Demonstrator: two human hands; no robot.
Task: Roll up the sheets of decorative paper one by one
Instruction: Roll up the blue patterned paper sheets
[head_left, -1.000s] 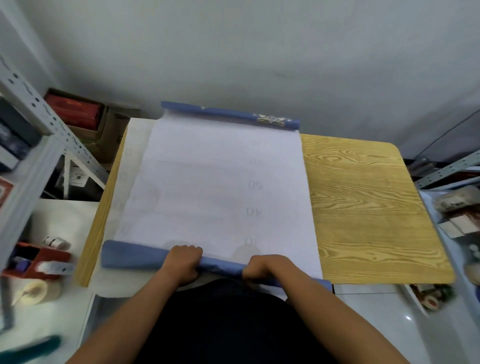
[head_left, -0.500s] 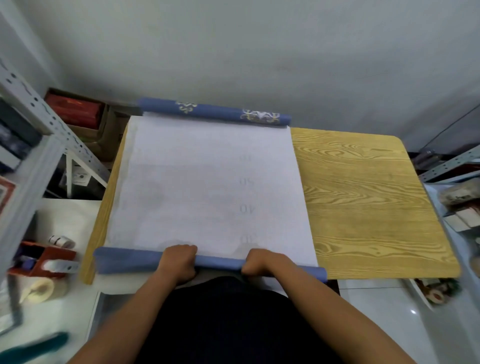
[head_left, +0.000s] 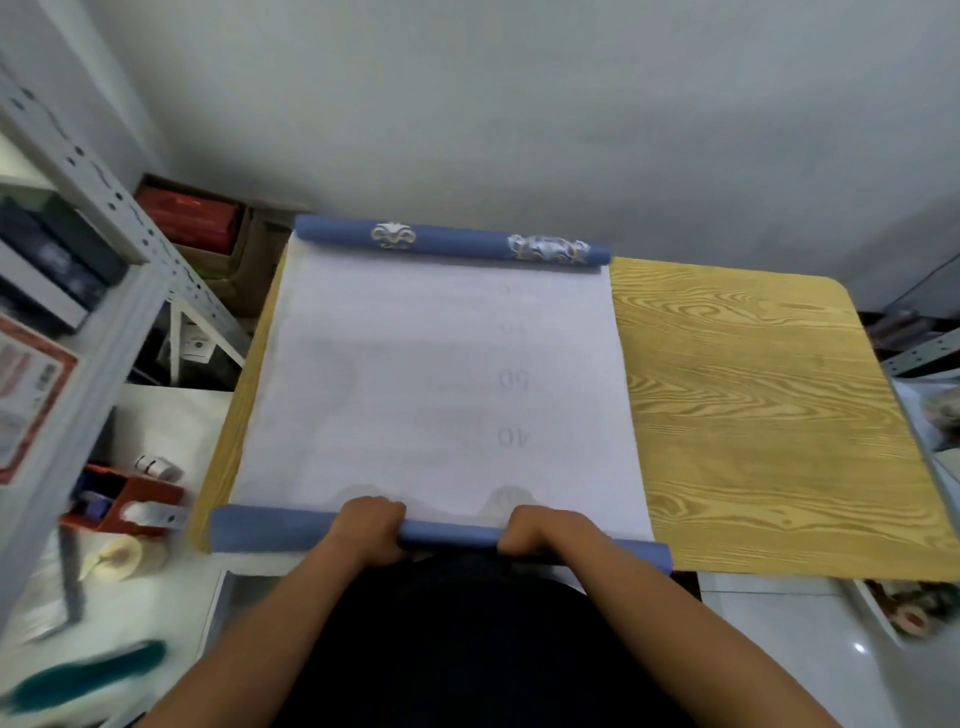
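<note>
A sheet of decorative paper (head_left: 415, 395) lies white side up on the wooden table (head_left: 753, 415), with faint numbers showing through. Its near edge is curled into a blue roll (head_left: 270, 530) along the table's front. My left hand (head_left: 369, 530) and my right hand (head_left: 540, 535) both grip this roll, fingers curled over its top, about a hand's width apart. The sheet's far end is curled into a second blue roll (head_left: 452, 247) with silver ornaments, lying at the back of the table.
A grey metal shelf (head_left: 93, 312) stands at the left with boxes behind it. On a white surface at the left sit a red tape dispenser (head_left: 130, 504) and a tape roll (head_left: 119, 561). Small clutter lies at the right edge.
The far blue roll has grown thicker and shows more of its silver ornaments. The near roll sits straighter along the table's front edge. Both hands stay on it.
</note>
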